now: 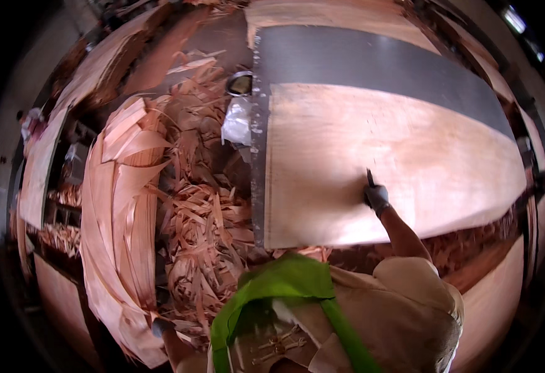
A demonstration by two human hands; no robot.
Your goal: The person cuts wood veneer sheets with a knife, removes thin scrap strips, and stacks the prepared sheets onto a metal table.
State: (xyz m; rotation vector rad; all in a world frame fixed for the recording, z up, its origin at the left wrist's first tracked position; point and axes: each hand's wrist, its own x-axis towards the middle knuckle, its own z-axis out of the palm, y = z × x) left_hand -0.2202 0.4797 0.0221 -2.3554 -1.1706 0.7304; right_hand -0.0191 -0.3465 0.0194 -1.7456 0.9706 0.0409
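Two gloved hands: the right hand is at 3 o'clock, over the pale wood sheet; the left hand is well apart from it at 7 o'clock, beside the lower end of the veneer stack.
Right-hand grip: fingers curled closed round a slim dark tool, which points toward 12 o'clock.
Left-hand grip: partly hidden; I cannot tell whether it pinches veneer or only rests against it.
Pale sheet: lies across a grey panel, reaching from about 1 to 4 o'clock; the panel shows past its far edge and along its left edge.
Fine dark marks: a few lie on the sheet beyond the tool, toward 12 o'clock; too small to tell cracks from drawn lines.
Tool tip: best kept light and steady, I judge, since thin wood may split or scuff under a hard push.
Free support: a flat left palm near the work, away from the tip, would probably steady the sheet.
Loose strips: the tangle at 8 o'clock is best kept off the sheet, as a scrap beneath might lift it.
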